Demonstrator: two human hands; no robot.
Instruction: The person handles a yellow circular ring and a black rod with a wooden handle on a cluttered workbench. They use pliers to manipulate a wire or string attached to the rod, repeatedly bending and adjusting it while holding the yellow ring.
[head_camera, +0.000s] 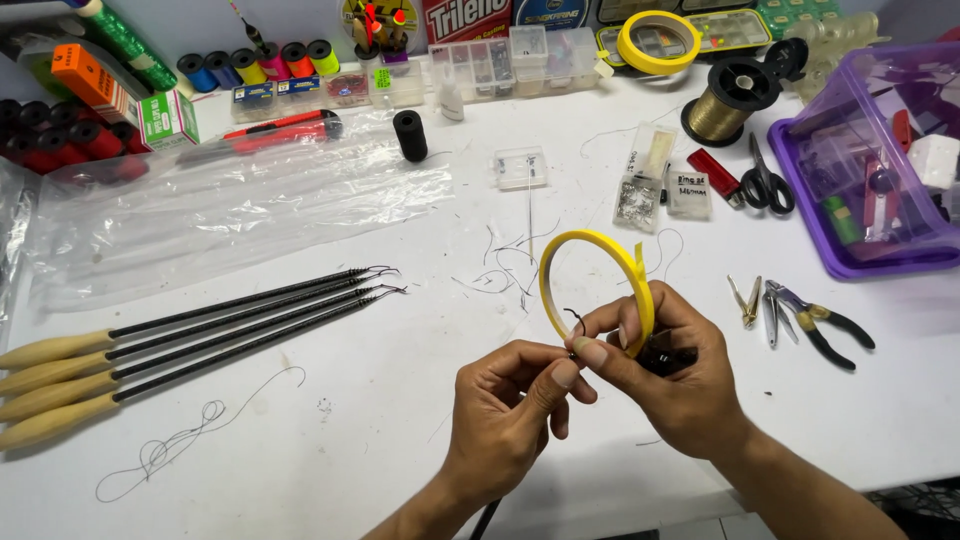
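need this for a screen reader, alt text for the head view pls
Two bare hands meet over a white table: the right hand holds a yellow tape ring, the left hand pinches something small and dark beside it. Four wooden-handled rods lie left, pliers right.

I see glossy yellow tape roll (597, 285), matt black rods (235, 320) with smooth pale wooden handles (50, 385), crinkled clear plastic sheet (230, 215), shiny metal pliers (815, 320), smooth white counter (350, 440).

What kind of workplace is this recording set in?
Probably a fishing-tackle or rod-making workbench: wooden-handled rods lie on the white table, with thread spools, pliers and small-parts boxes.
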